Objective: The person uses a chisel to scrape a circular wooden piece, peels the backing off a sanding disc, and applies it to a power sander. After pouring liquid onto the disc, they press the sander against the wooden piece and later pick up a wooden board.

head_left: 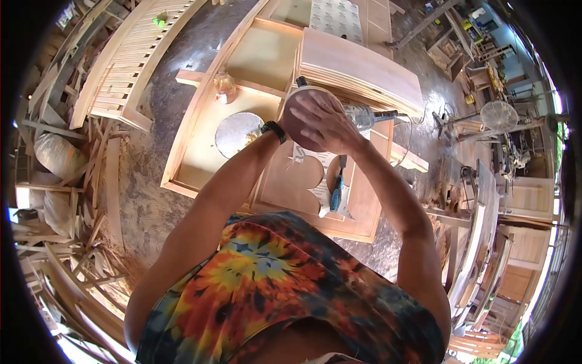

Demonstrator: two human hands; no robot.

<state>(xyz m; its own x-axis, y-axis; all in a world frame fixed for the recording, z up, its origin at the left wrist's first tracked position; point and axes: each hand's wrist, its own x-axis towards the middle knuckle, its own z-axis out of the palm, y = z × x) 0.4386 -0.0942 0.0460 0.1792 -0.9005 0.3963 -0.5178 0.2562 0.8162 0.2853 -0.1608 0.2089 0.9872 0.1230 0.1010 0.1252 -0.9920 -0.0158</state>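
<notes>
A round brown sanding disc (297, 128) faces up on a power tool (359, 116) with a grey body and a black cord end. My right hand (324, 124) lies flat across the disc, fingers spread and pointing left. At the disc's left edge is my left hand (284, 124), mostly hidden behind the disc, with a black watch on the wrist. Below the disc lie a brown sheet with curved cut-outs (294, 182) and a blue-handled tool (337, 193), both on a wooden panel (361, 212).
A shallow wooden frame (194, 130) holds a round shiny piece (238, 134) and a plastic jar (225, 90). Stacked boards (364, 64) lie beyond the disc. A slatted wooden panel (124, 60) stands at upper left. Scrap wood lines the left side; a fan (499, 115) is at right.
</notes>
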